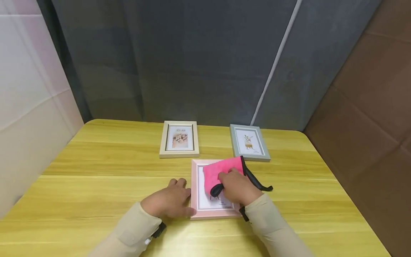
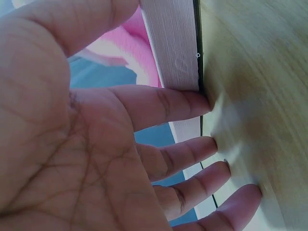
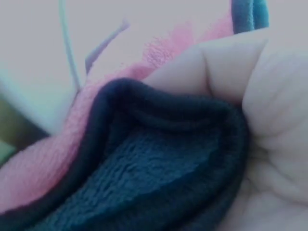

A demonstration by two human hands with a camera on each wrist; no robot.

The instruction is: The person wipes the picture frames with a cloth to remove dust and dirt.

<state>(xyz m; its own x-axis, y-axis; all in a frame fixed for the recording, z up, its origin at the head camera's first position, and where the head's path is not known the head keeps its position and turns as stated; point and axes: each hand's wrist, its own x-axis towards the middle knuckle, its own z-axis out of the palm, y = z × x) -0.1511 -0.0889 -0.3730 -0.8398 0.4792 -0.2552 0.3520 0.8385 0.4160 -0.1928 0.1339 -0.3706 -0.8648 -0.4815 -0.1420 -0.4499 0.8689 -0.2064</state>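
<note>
A pink picture frame lies flat near the middle of the table. My left hand rests beside its left edge, thumb at the lower left corner; in the left wrist view the fingers reach past the frame's side to the tabletop, fairly straight. With my right hand I grip a folded pink cloth with black edging, lying over the frame's picture and hiding much of it. The right wrist view shows the cloth's dark inner side bunched against the fingers and palm.
Farther back lie a cream picture frame at left and a grey-blue picture frame at right. The wood-grain table ends at a dark curtain; a brown cloth wall stands at right, a pale one at left.
</note>
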